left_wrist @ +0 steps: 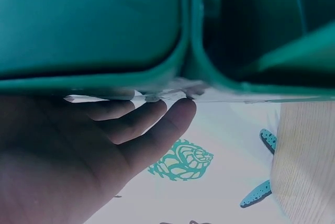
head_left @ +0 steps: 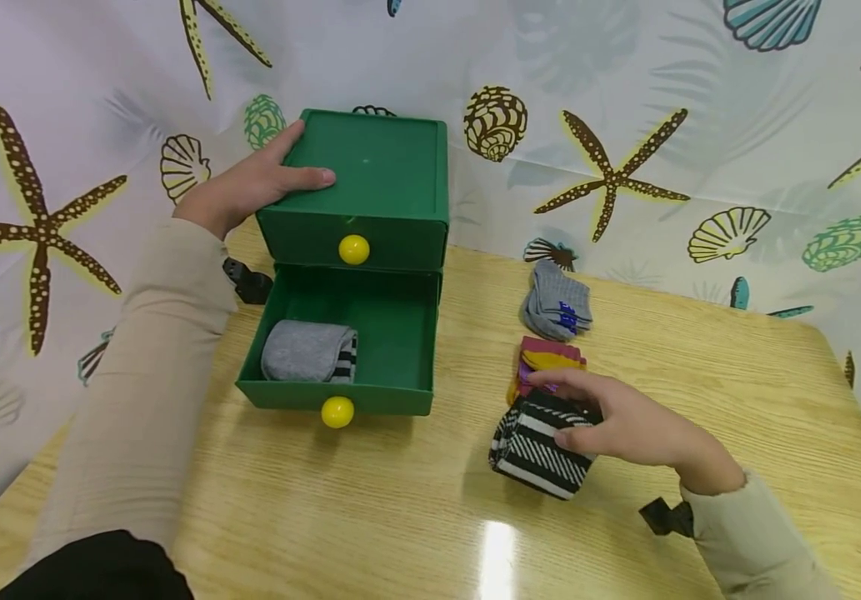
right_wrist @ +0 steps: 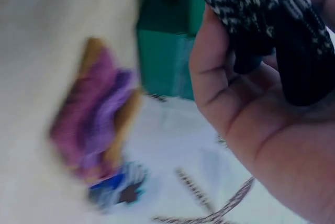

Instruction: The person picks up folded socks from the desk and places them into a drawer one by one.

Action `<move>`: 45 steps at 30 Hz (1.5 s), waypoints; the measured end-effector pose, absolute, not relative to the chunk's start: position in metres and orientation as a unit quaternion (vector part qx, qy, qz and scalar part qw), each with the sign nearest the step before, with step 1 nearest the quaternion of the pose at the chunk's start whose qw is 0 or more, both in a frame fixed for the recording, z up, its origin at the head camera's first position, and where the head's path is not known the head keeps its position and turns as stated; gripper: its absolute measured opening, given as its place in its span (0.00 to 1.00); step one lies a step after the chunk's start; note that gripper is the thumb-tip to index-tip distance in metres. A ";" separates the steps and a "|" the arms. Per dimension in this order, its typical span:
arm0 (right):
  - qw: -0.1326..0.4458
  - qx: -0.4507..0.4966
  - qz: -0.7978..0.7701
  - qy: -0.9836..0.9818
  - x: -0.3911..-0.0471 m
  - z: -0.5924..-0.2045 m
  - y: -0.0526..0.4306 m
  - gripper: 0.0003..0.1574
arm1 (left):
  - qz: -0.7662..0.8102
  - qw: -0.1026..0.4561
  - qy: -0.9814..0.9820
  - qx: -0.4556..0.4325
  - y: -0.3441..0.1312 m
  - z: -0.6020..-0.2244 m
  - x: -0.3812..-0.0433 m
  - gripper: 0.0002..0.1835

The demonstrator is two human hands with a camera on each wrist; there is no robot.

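My right hand (head_left: 628,421) grips a folded pair of black-and-white patterned socks (head_left: 543,446), thumb on the near side. In the right wrist view, the dark ends of these socks (right_wrist: 303,62) hang against the palm. My left hand (head_left: 257,179) rests on the upper left edge of a green two-drawer box (head_left: 370,162), thumb on the top. Its fingers (left_wrist: 157,135) lie along the box's side in the left wrist view. The lower drawer (head_left: 392,333) is pulled out, with rolled grey socks with a striped end (head_left: 306,352) lying in its left part.
Maroon, yellow and purple socks (head_left: 550,354) lie on the wooden table (head_left: 370,517), just beyond the right hand. Folded grey socks with blue marks (head_left: 558,300) sit behind them. A seashell-and-starfish cloth (head_left: 610,75) hangs behind the table. Yellow knobs (head_left: 337,412) stick out from the drawers.
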State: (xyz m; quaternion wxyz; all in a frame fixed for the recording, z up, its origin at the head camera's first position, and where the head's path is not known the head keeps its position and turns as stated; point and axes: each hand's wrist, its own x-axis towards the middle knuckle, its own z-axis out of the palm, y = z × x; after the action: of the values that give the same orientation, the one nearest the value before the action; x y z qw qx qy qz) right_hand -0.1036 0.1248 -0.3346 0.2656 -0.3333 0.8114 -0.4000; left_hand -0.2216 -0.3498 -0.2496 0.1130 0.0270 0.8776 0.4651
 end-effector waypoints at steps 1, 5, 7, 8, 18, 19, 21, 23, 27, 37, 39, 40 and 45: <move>0.256 -0.335 -0.393 0.817 -0.106 -0.328 0.119 0.39 | 0.465 0.112 0.878 0.027 -0.350 -0.250 -0.221 0.54; 0.232 -0.343 -0.383 0.826 -0.118 -0.299 0.090 0.37 | 0.464 0.109 0.879 0.029 -0.352 -0.249 -0.220 0.54; 0.218 -0.347 -0.383 0.828 -0.124 -0.285 0.074 0.37 | 0.468 0.110 0.876 0.031 -0.352 -0.249 -0.220 0.54; 0.209 -0.349 -0.384 0.829 -0.127 -0.278 0.065 0.36 | 0.470 0.112 0.875 0.033 -0.351 -0.249 -0.220 0.54; 0.113 -0.398 -0.269 0.869 -0.144 -0.253 -0.033 0.32 | 0.478 0.115 0.870 0.038 -0.349 -0.249 -0.223 0.55; 0.105 -0.406 -0.252 0.872 -0.144 -0.255 -0.042 0.31 | 0.478 0.116 0.870 0.037 -0.349 -0.249 -0.223 0.55; 0.093 -0.423 -0.228 0.872 -0.145 -0.260 -0.057 0.30 | 0.479 0.115 0.869 0.035 -0.350 -0.250 -0.223 0.55; 0.089 -0.435 -0.214 0.870 -0.146 -0.265 -0.066 0.28 | 0.481 0.116 0.868 0.033 -0.349 -0.250 -0.223 0.55; 0.135 -0.454 -0.196 0.858 -0.150 -0.274 -0.073 0.25 | 0.484 0.117 0.867 0.034 -0.349 -0.250 -0.222 0.54; 0.139 -0.448 -0.089 0.878 -0.147 -0.291 -0.080 0.21 | 0.479 0.109 0.870 0.032 -0.348 -0.246 -0.219 0.54; 0.121 -0.450 -0.039 0.884 -0.145 -0.295 -0.083 0.20 | 0.478 0.109 0.871 0.030 -0.348 -0.246 -0.220 0.54; 0.119 -0.452 -0.020 0.884 -0.145 -0.296 -0.084 0.20 | 0.476 0.109 0.872 0.029 -0.348 -0.247 -0.220 0.54; 0.143 -0.464 -0.012 0.874 -0.145 -0.299 -0.084 0.20 | 0.475 0.112 0.873 0.024 -0.348 -0.247 -0.220 0.54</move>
State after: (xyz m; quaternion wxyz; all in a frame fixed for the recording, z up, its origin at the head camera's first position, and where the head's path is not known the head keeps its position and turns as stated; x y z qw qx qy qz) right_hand -0.1454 -0.0837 -0.2988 0.1431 -0.4644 0.8739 -0.0120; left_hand -0.2199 -0.3476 -0.2473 0.1120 0.0244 0.8727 0.4747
